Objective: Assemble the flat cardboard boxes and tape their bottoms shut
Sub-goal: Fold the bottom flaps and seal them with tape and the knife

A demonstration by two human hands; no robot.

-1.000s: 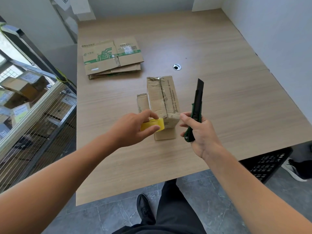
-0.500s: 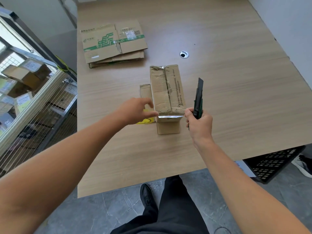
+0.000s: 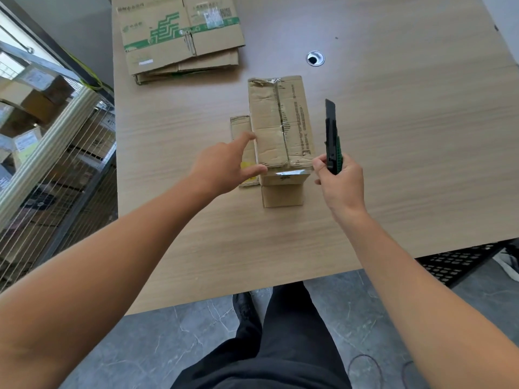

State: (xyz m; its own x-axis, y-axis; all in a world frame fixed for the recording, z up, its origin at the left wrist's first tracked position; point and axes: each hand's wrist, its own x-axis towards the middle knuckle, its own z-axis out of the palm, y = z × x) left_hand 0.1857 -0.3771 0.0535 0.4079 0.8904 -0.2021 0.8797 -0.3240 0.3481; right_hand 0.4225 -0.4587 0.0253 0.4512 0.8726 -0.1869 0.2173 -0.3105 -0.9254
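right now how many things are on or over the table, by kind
assembled box: 1
stack of flat boxes: 1
utility knife: 1
yellow item, mostly hidden: 1
total: 4

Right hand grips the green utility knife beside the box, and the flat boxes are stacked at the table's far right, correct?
Not quite. The right hand does grip the green utility knife beside the box, but the flat boxes are stacked at the far left of the table, not the far right; the head view shows it.
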